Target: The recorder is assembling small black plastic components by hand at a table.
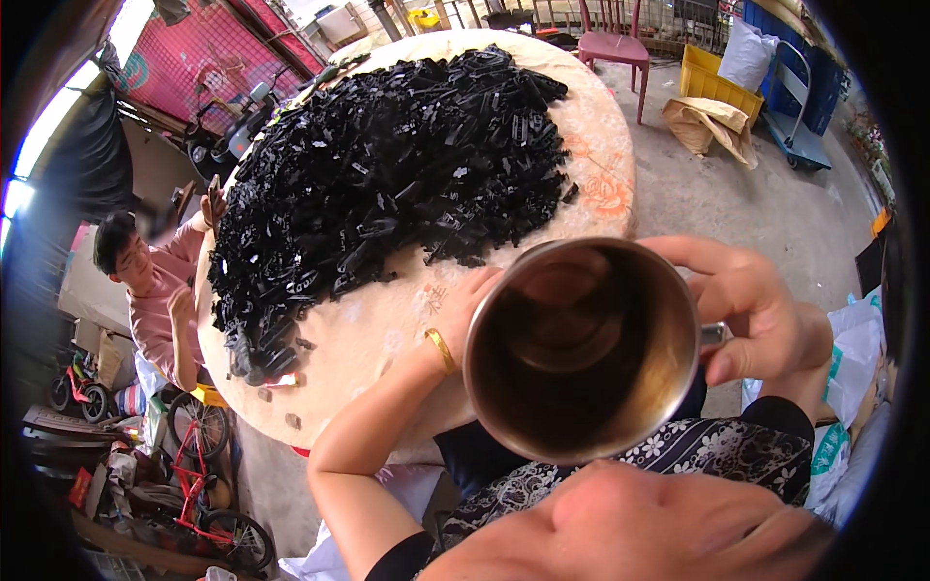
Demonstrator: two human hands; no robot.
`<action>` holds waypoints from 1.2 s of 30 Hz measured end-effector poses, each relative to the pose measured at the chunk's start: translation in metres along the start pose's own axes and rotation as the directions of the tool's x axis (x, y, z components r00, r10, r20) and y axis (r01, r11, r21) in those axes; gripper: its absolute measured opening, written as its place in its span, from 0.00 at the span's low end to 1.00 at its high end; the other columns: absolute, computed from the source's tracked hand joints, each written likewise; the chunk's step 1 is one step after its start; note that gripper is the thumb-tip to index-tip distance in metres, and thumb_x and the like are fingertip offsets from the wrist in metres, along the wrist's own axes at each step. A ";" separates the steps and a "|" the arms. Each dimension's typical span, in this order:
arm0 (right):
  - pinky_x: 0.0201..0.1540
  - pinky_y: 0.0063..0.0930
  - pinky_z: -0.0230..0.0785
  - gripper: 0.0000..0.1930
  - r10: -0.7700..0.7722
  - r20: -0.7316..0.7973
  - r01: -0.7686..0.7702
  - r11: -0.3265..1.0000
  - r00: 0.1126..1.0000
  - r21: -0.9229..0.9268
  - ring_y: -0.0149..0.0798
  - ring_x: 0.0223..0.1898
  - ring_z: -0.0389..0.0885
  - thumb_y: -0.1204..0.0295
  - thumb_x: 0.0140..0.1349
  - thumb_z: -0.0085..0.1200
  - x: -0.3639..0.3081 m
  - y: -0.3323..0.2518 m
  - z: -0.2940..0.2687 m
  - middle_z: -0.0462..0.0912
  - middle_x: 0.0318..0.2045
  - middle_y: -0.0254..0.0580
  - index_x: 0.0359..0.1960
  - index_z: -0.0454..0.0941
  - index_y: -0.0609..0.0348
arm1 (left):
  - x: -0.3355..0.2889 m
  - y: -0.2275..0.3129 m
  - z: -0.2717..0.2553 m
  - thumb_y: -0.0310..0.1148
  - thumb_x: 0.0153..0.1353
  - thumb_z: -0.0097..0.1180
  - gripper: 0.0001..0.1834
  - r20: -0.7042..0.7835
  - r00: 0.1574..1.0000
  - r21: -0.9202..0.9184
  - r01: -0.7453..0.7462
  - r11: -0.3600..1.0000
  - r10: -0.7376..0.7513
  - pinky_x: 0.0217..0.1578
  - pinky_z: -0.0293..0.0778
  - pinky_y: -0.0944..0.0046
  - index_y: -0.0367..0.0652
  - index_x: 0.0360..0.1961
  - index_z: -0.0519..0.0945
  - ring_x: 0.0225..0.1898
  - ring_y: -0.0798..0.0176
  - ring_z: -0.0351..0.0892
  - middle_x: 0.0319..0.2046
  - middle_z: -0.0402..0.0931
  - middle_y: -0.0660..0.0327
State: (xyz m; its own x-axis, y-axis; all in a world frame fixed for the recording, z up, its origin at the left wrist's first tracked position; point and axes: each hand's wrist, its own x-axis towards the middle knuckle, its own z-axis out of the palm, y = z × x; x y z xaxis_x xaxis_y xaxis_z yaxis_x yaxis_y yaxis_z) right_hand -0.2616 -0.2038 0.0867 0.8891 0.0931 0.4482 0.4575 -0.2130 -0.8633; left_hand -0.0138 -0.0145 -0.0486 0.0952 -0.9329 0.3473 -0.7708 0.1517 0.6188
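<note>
Steel mug (581, 349), one, is grasped by right fingers (696, 255); left hand (469, 298) has hidden fingertips, grip unclear. One black-piece heap (397, 169) lies beyond them, bare surface (373, 334) leftward.

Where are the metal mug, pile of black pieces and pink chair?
Metal mug (581, 351): head view, its inside.
Pile of black pieces (392, 179): head view, its middle.
Pink chair (614, 46): head view, its seat.

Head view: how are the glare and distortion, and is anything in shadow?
In the head view, bright gaps at the left glare white and curve with the fisheye; pale glints fleck the black pieces; inside the metal mug it is mostly dark, with a warm sheen at right.
</note>
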 end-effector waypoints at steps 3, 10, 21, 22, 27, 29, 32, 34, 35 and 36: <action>0.56 0.42 0.64 0.16 0.007 0.106 -0.012 0.999 0.994 0.044 0.62 0.57 0.66 0.64 0.54 0.64 -0.003 -0.010 -0.001 0.53 0.61 0.72 0.34 0.78 0.67 | -0.002 0.002 0.000 0.36 0.50 0.56 0.27 -0.016 1.000 0.020 -0.007 1.000 0.008 0.50 0.67 0.54 0.34 0.51 0.70 0.48 0.44 0.68 0.46 0.70 0.47; 0.51 0.45 0.71 0.20 -0.066 0.120 0.087 0.981 0.991 -0.176 0.64 0.52 0.73 0.57 0.46 0.69 -0.007 -0.028 -0.001 0.51 0.62 0.74 0.31 0.81 0.62 | -0.001 0.010 -0.003 0.34 0.50 0.55 0.26 -0.022 0.998 0.055 -0.050 0.997 0.051 0.49 0.68 0.55 0.33 0.51 0.70 0.47 0.44 0.68 0.46 0.70 0.46; 0.47 0.46 0.74 0.18 -0.187 -0.010 0.175 0.936 0.982 -0.306 0.64 0.55 0.71 0.54 0.42 0.70 -0.012 -0.038 0.008 0.58 0.60 0.72 0.26 0.83 0.53 | 0.002 0.012 -0.002 0.34 0.50 0.56 0.31 -0.036 0.999 0.070 -0.017 0.997 0.019 0.50 0.68 0.55 0.37 0.57 0.67 0.48 0.44 0.70 0.48 0.70 0.46; 0.47 0.46 0.74 0.18 -0.184 -0.010 0.172 0.936 0.983 -0.308 0.64 0.55 0.70 0.54 0.42 0.70 -0.012 -0.040 0.008 0.58 0.60 0.72 0.26 0.83 0.53 | 0.004 0.013 -0.002 0.34 0.50 0.56 0.32 -0.034 0.999 0.073 -0.014 0.997 0.017 0.50 0.68 0.55 0.37 0.58 0.66 0.48 0.44 0.70 0.48 0.70 0.46; 0.48 0.47 0.73 0.18 -0.169 0.018 0.166 0.938 0.986 -0.304 0.66 0.56 0.68 0.54 0.44 0.69 -0.012 -0.042 0.005 0.56 0.60 0.74 0.26 0.82 0.54 | 0.003 0.015 -0.005 0.34 0.50 0.56 0.32 -0.033 0.999 0.040 -0.023 0.999 0.025 0.51 0.68 0.54 0.37 0.59 0.66 0.49 0.44 0.70 0.49 0.70 0.46; 0.48 0.47 0.73 0.18 -0.158 0.030 0.159 0.932 0.987 -0.325 0.67 0.56 0.68 0.54 0.45 0.68 -0.012 -0.046 0.004 0.56 0.60 0.75 0.26 0.82 0.55 | 0.003 0.016 -0.005 0.34 0.50 0.56 0.32 -0.038 0.999 0.038 -0.019 0.999 0.021 0.52 0.68 0.53 0.37 0.58 0.66 0.50 0.43 0.70 0.50 0.69 0.45; 0.48 0.47 0.73 0.18 -0.159 0.036 0.161 0.922 0.987 -0.351 0.68 0.56 0.67 0.54 0.46 0.68 -0.013 -0.051 0.003 0.56 0.59 0.75 0.27 0.82 0.55 | 0.002 0.014 -0.002 0.35 0.50 0.55 0.32 -0.049 0.999 0.067 -0.018 0.998 0.022 0.53 0.66 0.53 0.36 0.58 0.66 0.51 0.43 0.69 0.50 0.69 0.44; 0.48 0.47 0.73 0.18 -0.179 0.031 0.179 0.927 0.983 -0.330 0.68 0.57 0.67 0.54 0.46 0.68 -0.013 -0.047 0.003 0.56 0.59 0.75 0.28 0.82 0.56 | 0.002 0.015 -0.004 0.36 0.50 0.55 0.31 -0.030 0.999 0.075 -0.016 0.997 0.018 0.53 0.66 0.53 0.36 0.57 0.67 0.50 0.42 0.69 0.50 0.69 0.44; 0.49 0.47 0.73 0.18 -0.188 0.028 0.187 0.931 0.982 -0.315 0.68 0.57 0.67 0.55 0.47 0.68 -0.012 -0.046 0.003 0.56 0.59 0.75 0.28 0.82 0.56 | 0.002 0.015 -0.004 0.36 0.50 0.55 0.31 -0.024 0.999 0.076 -0.026 0.997 0.028 0.53 0.66 0.53 0.36 0.57 0.67 0.50 0.42 0.69 0.50 0.69 0.44; 0.49 0.46 0.73 0.18 -0.195 0.024 0.193 0.937 0.981 -0.290 0.68 0.57 0.66 0.55 0.48 0.67 -0.011 -0.044 0.004 0.56 0.59 0.75 0.28 0.82 0.57 | 0.002 0.014 -0.005 0.36 0.51 0.55 0.31 -0.019 0.999 0.078 -0.036 0.996 0.038 0.53 0.66 0.53 0.35 0.56 0.67 0.50 0.42 0.68 0.50 0.68 0.44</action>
State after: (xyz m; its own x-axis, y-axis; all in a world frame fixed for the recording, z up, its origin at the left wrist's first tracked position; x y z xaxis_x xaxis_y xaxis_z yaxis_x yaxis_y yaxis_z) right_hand -0.2916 -0.1920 0.1183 0.7832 0.1561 0.6019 0.5961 -0.4639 -0.6553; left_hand -0.0215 -0.0125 -0.0356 0.0783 -0.9201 0.3837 -0.8206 0.1591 0.5489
